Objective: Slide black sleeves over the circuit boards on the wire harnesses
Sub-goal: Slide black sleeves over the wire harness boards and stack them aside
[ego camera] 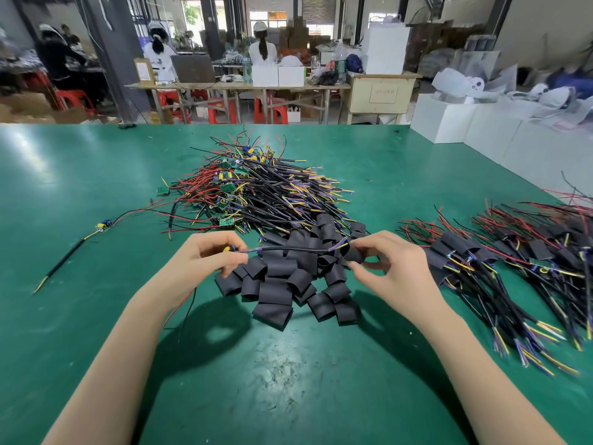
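We held one wire harness [288, 248] level above the sleeve pile [288, 281] at the tabletop's middle. Our left hand [205, 255] pinched its board end. Our right hand [382, 261] gripped a black sleeve [354, 253] at the free wire tips, apparently to thread it on.

Scene is brightly and evenly lit. Daylight enters through the far windows [271, 19], which are overexposed. Overhead light produces soft glare patches on the green table [35, 149] at upper left. Dark, soft-edged shadows of the arms fall on the table near the bottom centre. Wide-angle distortion bends the frame edges. Background is soft; right edge shows slight blur.
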